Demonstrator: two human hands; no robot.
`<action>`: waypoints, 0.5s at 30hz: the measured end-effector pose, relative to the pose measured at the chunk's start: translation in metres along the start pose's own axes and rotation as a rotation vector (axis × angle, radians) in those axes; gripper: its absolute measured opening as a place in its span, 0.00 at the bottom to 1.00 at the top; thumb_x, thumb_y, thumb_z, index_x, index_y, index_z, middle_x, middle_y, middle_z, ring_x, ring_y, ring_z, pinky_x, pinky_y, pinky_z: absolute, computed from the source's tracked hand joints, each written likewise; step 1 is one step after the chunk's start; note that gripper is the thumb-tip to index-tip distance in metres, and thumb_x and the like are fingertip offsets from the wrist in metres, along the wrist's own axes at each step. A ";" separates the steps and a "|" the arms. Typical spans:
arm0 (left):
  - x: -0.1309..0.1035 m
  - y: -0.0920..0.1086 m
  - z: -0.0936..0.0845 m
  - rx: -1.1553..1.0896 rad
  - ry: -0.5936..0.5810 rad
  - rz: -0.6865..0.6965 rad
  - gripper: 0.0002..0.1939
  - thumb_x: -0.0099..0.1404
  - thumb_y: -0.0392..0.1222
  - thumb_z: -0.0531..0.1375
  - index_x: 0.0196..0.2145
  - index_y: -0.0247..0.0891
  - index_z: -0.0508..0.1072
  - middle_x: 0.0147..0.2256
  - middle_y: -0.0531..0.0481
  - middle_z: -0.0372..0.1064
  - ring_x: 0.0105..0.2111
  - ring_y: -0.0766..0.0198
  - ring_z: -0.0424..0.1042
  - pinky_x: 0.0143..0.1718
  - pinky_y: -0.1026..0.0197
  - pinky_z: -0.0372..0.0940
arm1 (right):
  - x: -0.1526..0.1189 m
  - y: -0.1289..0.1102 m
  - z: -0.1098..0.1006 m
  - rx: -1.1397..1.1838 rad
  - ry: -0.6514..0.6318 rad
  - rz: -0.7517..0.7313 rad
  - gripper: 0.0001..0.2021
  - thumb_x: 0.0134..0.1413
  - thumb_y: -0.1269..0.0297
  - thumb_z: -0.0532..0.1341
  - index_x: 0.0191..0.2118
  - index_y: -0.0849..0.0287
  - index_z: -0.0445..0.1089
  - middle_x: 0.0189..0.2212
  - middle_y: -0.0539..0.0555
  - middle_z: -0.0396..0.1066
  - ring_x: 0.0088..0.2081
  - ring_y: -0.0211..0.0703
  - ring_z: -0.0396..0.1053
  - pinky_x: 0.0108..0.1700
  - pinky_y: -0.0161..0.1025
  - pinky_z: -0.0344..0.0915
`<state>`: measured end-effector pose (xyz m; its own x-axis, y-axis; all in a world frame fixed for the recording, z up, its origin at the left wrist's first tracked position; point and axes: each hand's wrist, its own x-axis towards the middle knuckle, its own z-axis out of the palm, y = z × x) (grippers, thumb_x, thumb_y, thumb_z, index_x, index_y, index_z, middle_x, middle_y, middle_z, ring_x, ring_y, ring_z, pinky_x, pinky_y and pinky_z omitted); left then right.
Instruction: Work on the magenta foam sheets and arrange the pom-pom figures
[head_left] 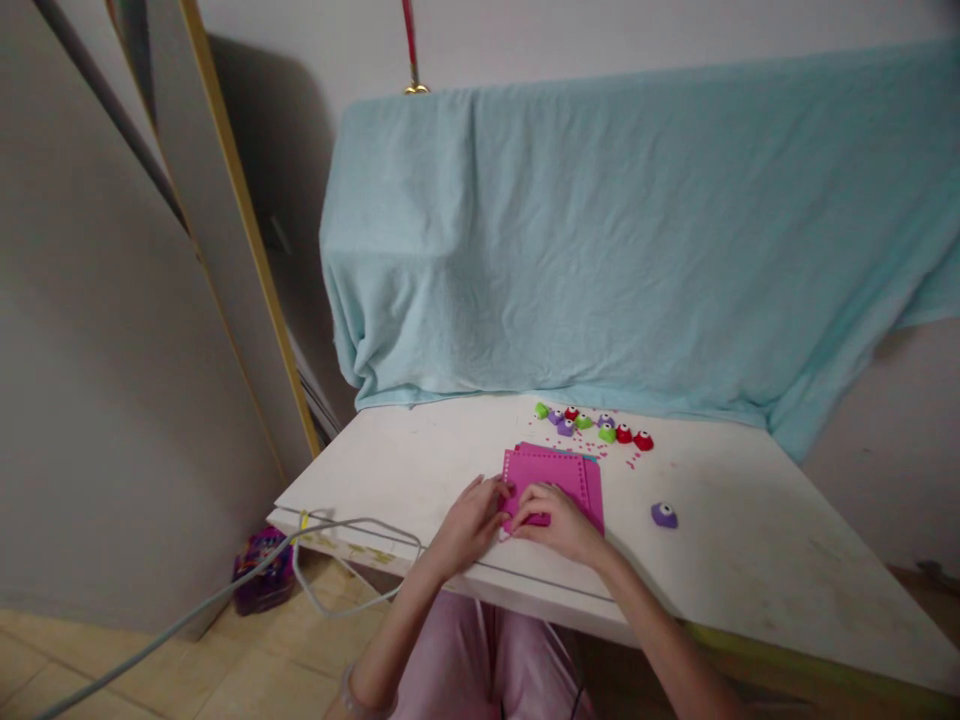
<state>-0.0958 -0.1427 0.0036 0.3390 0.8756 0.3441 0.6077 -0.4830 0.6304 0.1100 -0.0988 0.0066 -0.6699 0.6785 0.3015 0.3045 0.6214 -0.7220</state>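
A bright pink sheet (544, 468) with rows of small punched holes along its edges lies on top of another pink sheet (594, 497), near the table's front edge. A sliver of blue shows at their back edge. My left hand (474, 515) is closed at the left side of the top sheet, thumb and fingers pinching its edge. Bent over the near left corner, my right hand (556, 520) has its fingertips pressed together on the same sheet, close to the left thumb. A small pale bit shows under the fingertips; its kind is unclear.
Several small red, green and purple pieces with eye-like tops, including a red one (643, 440), stand behind the sheets among pink paper bits (592, 447). A purple piece (664, 515) sits to the right. A blue cloth (600, 240) hangs behind; a grey cable (225, 590) crosses the left front.
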 end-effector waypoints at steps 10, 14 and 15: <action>-0.001 -0.002 0.000 0.013 0.022 -0.012 0.12 0.67 0.41 0.55 0.49 0.44 0.65 0.51 0.47 0.69 0.53 0.60 0.66 0.64 0.47 0.48 | -0.028 -0.007 -0.029 0.147 -0.135 0.103 0.08 0.49 0.54 0.69 0.32 0.51 0.79 0.46 0.54 0.68 0.50 0.50 0.66 0.54 0.46 0.62; -0.001 0.002 -0.003 0.035 0.010 0.007 0.15 0.68 0.41 0.54 0.53 0.45 0.65 0.53 0.47 0.67 0.55 0.60 0.64 0.65 0.47 0.47 | -0.033 -0.014 -0.044 0.178 -0.184 0.076 0.13 0.53 0.58 0.66 0.45 0.51 0.75 0.52 0.56 0.66 0.55 0.50 0.63 0.59 0.47 0.58; -0.001 0.003 -0.004 0.055 -0.004 0.011 0.17 0.68 0.41 0.53 0.54 0.45 0.64 0.54 0.47 0.66 0.57 0.61 0.63 0.65 0.47 0.46 | -0.033 -0.015 -0.046 0.185 -0.177 0.065 0.15 0.53 0.59 0.66 0.48 0.51 0.74 0.52 0.56 0.67 0.54 0.50 0.64 0.59 0.47 0.58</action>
<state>-0.0969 -0.1454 0.0078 0.3487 0.8701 0.3484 0.6424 -0.4926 0.5871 0.1585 -0.1122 0.0361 -0.7662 0.6253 0.1484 0.2331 0.4855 -0.8426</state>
